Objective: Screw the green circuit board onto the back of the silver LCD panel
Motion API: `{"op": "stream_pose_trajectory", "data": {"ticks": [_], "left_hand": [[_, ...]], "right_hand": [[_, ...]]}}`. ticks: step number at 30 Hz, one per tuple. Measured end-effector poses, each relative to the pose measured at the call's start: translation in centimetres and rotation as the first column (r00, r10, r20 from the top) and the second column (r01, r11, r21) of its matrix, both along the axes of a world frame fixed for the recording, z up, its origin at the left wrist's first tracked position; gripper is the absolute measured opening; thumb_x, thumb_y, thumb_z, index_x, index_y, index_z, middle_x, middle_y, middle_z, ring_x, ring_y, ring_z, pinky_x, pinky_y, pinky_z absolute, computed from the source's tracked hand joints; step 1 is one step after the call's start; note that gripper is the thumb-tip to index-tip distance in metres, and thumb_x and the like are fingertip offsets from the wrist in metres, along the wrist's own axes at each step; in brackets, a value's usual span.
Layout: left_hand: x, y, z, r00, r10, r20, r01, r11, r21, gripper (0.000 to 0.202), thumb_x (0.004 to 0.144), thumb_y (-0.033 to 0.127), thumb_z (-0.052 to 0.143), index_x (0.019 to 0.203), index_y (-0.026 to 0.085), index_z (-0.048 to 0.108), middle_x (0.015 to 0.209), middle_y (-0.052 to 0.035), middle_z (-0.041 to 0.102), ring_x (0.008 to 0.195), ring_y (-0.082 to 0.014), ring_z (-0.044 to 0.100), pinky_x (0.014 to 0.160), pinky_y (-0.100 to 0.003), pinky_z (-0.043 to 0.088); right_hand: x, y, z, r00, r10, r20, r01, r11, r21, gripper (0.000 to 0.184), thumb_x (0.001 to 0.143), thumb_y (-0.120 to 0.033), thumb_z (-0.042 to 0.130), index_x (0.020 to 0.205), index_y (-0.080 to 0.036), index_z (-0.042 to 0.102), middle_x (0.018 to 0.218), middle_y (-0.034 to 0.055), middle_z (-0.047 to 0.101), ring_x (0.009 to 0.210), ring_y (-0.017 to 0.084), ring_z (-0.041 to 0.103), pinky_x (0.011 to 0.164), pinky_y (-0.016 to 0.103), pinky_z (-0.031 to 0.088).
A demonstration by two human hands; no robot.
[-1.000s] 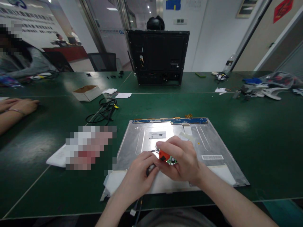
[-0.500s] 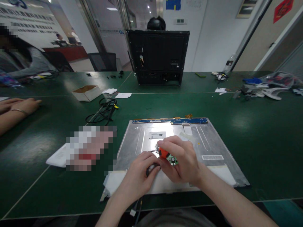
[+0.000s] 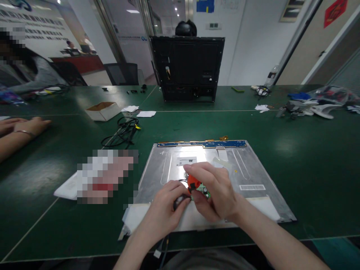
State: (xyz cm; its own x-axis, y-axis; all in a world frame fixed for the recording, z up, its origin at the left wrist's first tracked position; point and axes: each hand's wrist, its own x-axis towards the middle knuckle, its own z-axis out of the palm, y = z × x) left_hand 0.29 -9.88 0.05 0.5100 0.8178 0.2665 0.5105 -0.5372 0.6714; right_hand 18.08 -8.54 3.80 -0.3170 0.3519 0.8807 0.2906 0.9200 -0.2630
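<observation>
A flat metal display panel (image 3: 225, 172) lies back-side up in front of me, with a blue circuit strip (image 3: 230, 143) along its far edge. My right hand (image 3: 215, 187) has its fingers around the orange and black handle of a screwdriver (image 3: 194, 181), which stands over a small green circuit board (image 3: 206, 190). The screwdriver's tip is hidden by my hands. Against the near side of the board, my left hand (image 3: 168, 204) closes on a black cable (image 3: 180, 200). More cable ends (image 3: 161, 251) hang below the table edge.
Left of the panel lies a blurred-out white and pink packet (image 3: 66, 187), with a black cable coil (image 3: 123, 131) and an open box (image 3: 103, 111) beyond. A black monitor housing (image 3: 188, 67) stands at the back. Another person's hands (image 3: 30, 127) rest at the left.
My right thumb and fingers have shifted on the screwdriver handle, and the handle has turned a little. My left hand stays in place.
</observation>
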Motion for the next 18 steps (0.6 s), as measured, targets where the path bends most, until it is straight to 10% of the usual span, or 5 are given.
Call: {"op": "stream_pose_trajectory", "data": {"ticks": [18], "left_hand": [[-0.20,0.05,-0.73,1.000,0.028,-0.006,-0.028,1.000,0.013,0.015,0.084,0.015,0.050,0.090,0.020,0.063,0.093,-0.0052,0.066,0.087,-0.0225,0.062,0.075,-0.032,0.051]], "right_hand": [[-0.29,0.14,-0.60,0.992,-0.127,-0.008,0.127,0.992,0.012,0.032,0.089,-0.025,0.054,0.120,-0.020,0.047,0.078,0.0002,0.059,0.062,0.012,0.054,0.049,0.023,0.042]]}}
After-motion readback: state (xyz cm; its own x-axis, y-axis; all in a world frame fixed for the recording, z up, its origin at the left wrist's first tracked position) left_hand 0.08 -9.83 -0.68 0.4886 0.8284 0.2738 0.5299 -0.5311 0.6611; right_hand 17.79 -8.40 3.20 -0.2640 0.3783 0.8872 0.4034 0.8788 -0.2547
